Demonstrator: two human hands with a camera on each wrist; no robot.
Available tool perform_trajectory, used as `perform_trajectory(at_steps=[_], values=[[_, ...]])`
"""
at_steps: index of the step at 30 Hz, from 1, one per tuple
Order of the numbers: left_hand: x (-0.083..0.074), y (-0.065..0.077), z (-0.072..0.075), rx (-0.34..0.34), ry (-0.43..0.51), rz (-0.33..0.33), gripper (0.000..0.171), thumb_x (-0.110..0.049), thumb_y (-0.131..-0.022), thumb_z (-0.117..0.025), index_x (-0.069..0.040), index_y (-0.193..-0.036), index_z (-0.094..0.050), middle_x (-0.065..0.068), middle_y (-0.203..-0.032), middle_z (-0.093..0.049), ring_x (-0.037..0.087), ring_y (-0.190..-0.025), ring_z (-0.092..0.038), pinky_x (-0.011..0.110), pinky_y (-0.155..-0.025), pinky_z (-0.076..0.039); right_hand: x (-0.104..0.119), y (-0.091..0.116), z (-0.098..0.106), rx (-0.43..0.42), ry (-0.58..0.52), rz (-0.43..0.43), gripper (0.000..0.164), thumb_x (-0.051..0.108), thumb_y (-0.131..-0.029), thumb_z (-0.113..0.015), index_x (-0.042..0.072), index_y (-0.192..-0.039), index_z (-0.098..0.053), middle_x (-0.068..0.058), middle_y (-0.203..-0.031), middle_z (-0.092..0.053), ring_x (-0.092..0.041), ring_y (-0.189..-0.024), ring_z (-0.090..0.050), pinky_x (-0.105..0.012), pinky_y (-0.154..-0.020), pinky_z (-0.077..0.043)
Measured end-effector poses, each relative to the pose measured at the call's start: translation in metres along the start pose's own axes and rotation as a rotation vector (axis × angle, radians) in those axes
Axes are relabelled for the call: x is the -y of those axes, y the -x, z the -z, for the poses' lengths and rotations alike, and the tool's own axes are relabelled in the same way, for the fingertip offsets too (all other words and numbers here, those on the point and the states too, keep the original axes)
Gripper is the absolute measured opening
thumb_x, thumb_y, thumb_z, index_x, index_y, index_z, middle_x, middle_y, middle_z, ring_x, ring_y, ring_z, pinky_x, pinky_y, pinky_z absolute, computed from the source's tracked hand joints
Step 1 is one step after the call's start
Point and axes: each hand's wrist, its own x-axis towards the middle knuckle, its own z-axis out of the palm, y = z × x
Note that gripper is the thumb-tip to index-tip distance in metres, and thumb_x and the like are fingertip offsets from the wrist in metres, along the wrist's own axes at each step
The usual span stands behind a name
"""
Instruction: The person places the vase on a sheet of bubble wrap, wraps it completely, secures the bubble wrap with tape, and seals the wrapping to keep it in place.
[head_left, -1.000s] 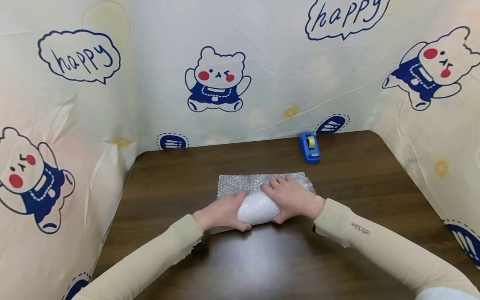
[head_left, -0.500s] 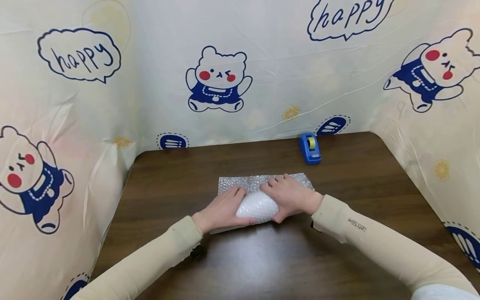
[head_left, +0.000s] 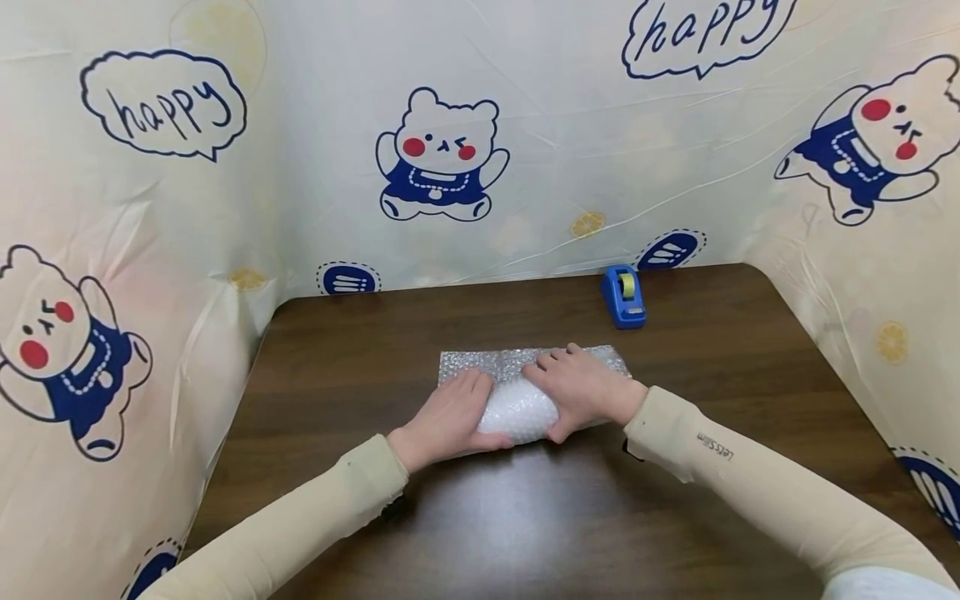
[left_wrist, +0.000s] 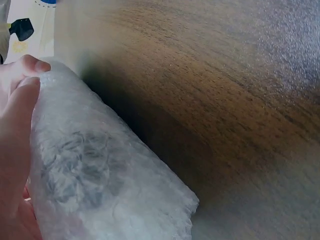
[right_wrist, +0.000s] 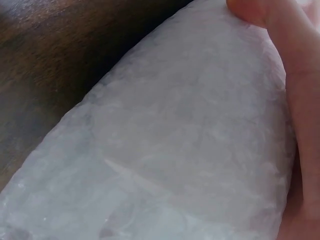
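Observation:
On the brown table a bubble-wrap roll [head_left: 519, 410] lies crosswise, with something whitish inside it. My left hand [head_left: 450, 412] grips the roll's left part, thumb along the near side and fingers over the top. Its right part is held by my right hand [head_left: 583, 387], the thumb at the near side and fingers reaching over to the far side. Behind the roll, a flat stretch of bubble wrap [head_left: 517, 360] spreads on the table. Through the layers of the wrap [left_wrist: 125, 200], the left wrist view shows a greyish patch. The wrapped object's kind is hidden.
A blue tape dispenser [head_left: 624, 298] with a yellowish roll stands at the table's back right. Printed cloth [head_left: 555, 125] with cartoon bears walls in the table [head_left: 337, 358] at the back and both sides.
My left hand has shifted slightly up over the roll, its thumb sliding to the right along the near side. The right hand stays nearly in place. The head view has shifted a little.

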Motion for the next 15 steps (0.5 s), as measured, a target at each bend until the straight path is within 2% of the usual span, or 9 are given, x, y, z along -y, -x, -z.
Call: perform_trajectory(at_steps=[3,6,11,15], values=[[-0.002,0.001,0.002,-0.014,-0.047,0.002,0.07,-0.067,-0.083,-0.076,-0.004,-0.107,-0.057,0.008,-0.096,-0.058,0.022,-0.082,-0.057,0.037,-0.068,-0.054,-0.002,-0.002,0.001,0.015,-0.026,0.0,0.089,0.066,-0.069,-0.08,0.011,-0.135,-0.057,-0.012,-0.122,-0.064,-0.034,-0.11,-0.063,-0.056,-0.092,-0.052],[-0.007,0.001,0.003,-0.033,-0.149,-0.007,0.068,-0.067,-0.086,-0.073,-0.004,-0.106,-0.059,0.01,-0.094,-0.062,0.025,-0.081,-0.062,0.038,-0.07,-0.057,-0.004,-0.004,0.002,0.018,-0.052,0.001,0.087,0.064,-0.067,-0.081,0.012,-0.133,-0.058,-0.011,-0.123,-0.063,-0.032,-0.11,-0.061,-0.056,-0.092,-0.051],[-0.022,0.003,0.003,-0.1,-0.281,-0.017,0.066,-0.061,-0.086,-0.073,0.0,-0.104,-0.061,0.011,-0.087,-0.067,0.027,-0.078,-0.068,0.039,-0.073,-0.058,-0.007,-0.007,0.004,0.021,-0.056,0.009,0.086,0.062,-0.065,-0.082,0.012,-0.131,-0.06,-0.012,-0.121,-0.064,-0.032,-0.106,-0.059,-0.054,-0.088,-0.051],[-0.033,0.005,-0.005,-0.114,-0.356,0.042,0.09,-0.072,-0.072,-0.08,0.005,-0.114,-0.059,0.014,-0.094,-0.066,0.03,-0.081,-0.067,0.04,-0.073,-0.056,-0.007,-0.01,0.006,0.067,-0.046,-0.012,0.095,0.064,-0.067,-0.081,0.009,-0.14,-0.056,-0.014,-0.129,-0.062,-0.035,-0.116,-0.058,-0.058,-0.097,-0.048]])
